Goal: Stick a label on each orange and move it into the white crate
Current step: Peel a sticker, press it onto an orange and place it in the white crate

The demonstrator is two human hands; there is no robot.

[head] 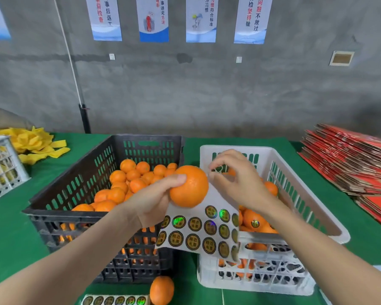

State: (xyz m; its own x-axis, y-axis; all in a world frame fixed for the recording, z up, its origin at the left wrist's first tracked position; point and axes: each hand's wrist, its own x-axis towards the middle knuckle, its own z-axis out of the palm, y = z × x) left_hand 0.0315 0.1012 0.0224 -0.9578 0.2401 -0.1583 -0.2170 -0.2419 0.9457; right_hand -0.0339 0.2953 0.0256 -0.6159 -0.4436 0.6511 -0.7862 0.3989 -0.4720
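1. grey wall with posters stood behind a green surface.
2. left hand gripped an orange above the two crates, fingers curled round it, with a label sheet held under it in the same hand.
3. right hand hung at the sheet's top edge, just beside the orange, fingers curled and thumb near forefinger; i could not tell whether they pinched anything.
4. black crate held a heap of oranges; white crate, just beside it, held several, one labelled fruit showing.
5. loose orange lay by a label strip at the near edge.
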